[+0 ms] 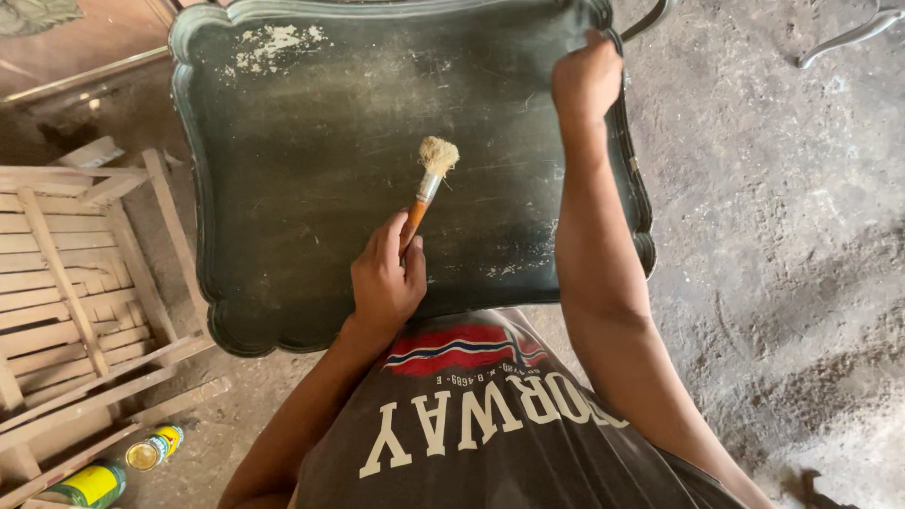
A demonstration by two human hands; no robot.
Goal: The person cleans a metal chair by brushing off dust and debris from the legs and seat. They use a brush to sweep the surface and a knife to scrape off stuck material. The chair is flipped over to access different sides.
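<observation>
Paintbrush (429, 184), orange-handled, pinched in my left hand (385, 283) fingers, bristles toward twelve o'clock on the dark scalloped tabletop (311, 141); my right hand (586, 80) grips its one o'clock rim, steadying it.

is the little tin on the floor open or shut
Open: the small tin lies on its side by the wooden slats, its round mouth showing with no lid.

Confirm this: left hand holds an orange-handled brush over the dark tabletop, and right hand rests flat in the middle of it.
Not quite. The head view shows the right hand gripping the far edge of the dark tabletop, not its middle. The left hand does hold the orange-handled brush over it.
</observation>
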